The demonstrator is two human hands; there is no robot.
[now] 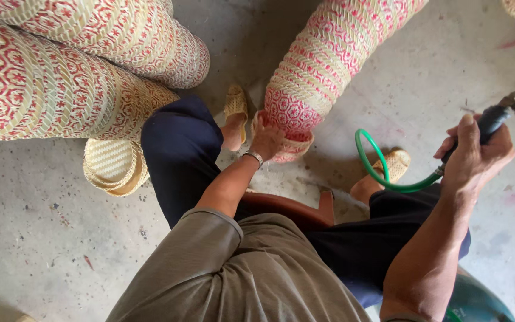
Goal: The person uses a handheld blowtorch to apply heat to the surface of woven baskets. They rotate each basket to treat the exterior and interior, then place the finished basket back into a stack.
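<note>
The left hand [266, 138] grips the bottom rim of a tall red-and-straw woven basket [323, 65] leaning on the concrete floor [43, 220] between the person's knees. The right hand [475, 156] is clenched around a torch handle [493, 119] fed by a green hose [382, 173]. The basket looks light, springy and crushable, so its stiffer rim seems the safest hold.

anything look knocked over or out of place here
One small plain woven lid lies tilted on the concrete floor, half under the red-patterned woven baskets. Left hand grips another patterned basket; right hand holds a torch with a looped green hose.
</note>
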